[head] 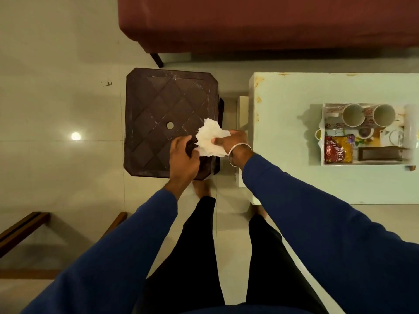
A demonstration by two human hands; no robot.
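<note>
One maroon upholstered sofa spans the top. One pale green desk on the right carries one white tray with two white patterned mugs. One dark brown square plastic stool stands on the floor. Above its near right corner, the right grip clutches one crumpled white tissue against one small dark object, which the left grip grasps.

A pale, glossy tiled floor is reflecting a round light, a maroon upholstered bench is standing beyond, and a pale green tabletop is sitting at the right.
</note>
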